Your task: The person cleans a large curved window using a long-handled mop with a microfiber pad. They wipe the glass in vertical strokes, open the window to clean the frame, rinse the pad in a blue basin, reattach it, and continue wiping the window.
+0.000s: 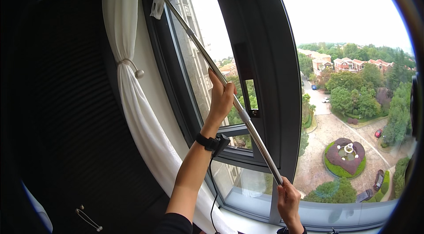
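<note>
My left hand (222, 95) is wrapped around the middle of a flat mop's metal pole (260, 145). Lower down, my right hand (289, 199) grips the pole near its bottom end. The pole slants up and left across the window. At its top, the narrow mop head with a white cloth pad (160, 4) lies against the upper left part of the dark window frame (165, 70). A black strap with a small device (213, 142) sits on my left wrist, and a thin cable hangs from it.
A white curtain (128, 88), gathered by a tieback (139, 74), hangs left of the window. A window handle plate (251, 95) is on the dark frame behind the pole. A pale sill (240, 221) runs below. Trees, houses and a round flower bed (344, 158) appear through the glass.
</note>
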